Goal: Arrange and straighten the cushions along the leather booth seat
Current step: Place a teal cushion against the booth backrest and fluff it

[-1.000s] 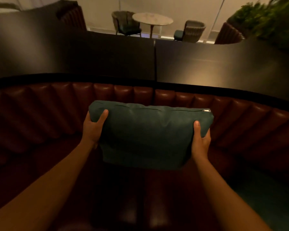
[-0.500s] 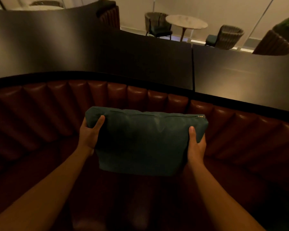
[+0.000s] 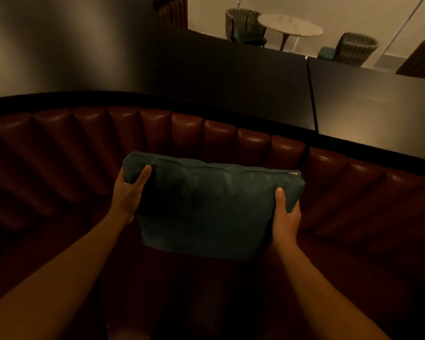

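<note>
A dark teal cushion with a zip along its top edge stands upright in the middle of the view, in front of the curved red-brown leather booth backrest. My left hand grips its upper left corner, thumb on the front face. My right hand holds its right side, thumb pressed into the fabric. The cushion's lower edge is over the dark booth seat; whether it touches the seat is hard to tell in the shadow.
A dark flat ledge runs behind the booth's backrest. Beyond it stand a round pale table and two grey-green armchairs. Another booth end shows at the top.
The cushion, held in both hands, has shifted left along the booth relative to the ledge seam. The view has turned left too. Both grips look the same.
</note>
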`<action>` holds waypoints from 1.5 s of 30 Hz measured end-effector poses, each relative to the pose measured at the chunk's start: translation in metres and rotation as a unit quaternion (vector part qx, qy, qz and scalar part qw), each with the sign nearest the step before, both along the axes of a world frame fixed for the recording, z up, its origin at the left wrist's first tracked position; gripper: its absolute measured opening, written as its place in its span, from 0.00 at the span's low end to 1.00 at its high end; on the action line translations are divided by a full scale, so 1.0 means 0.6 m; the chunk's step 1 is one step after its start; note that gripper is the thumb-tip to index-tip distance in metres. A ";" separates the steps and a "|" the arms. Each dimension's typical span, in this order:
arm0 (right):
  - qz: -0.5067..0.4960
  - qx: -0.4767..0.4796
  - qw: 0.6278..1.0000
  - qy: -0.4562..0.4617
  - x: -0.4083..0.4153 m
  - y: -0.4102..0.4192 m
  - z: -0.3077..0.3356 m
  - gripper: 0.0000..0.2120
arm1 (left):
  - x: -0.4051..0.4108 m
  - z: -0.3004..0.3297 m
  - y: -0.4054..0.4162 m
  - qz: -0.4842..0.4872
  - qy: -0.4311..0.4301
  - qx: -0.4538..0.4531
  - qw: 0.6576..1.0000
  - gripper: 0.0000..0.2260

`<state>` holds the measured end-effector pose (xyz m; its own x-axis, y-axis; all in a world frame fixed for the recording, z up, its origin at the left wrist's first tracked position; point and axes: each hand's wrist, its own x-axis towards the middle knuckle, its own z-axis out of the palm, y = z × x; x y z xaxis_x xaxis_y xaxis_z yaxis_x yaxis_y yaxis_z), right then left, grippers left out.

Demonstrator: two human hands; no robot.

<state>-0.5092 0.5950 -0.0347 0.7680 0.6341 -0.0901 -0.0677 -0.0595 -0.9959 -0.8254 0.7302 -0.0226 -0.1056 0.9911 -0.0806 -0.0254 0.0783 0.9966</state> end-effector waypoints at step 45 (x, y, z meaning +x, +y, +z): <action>0.164 -0.228 0.715 -0.640 -0.282 0.260 -0.211 0.21 | -0.110 -0.246 0.158 -0.199 0.128 -0.043 0.971 0.37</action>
<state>-0.6781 0.7512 -0.1611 0.2223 0.9282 0.2984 0.9744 -0.2007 -0.1014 -0.8916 0.8251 -0.1699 0.2560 0.9486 -0.1859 0.2719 0.1139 0.9556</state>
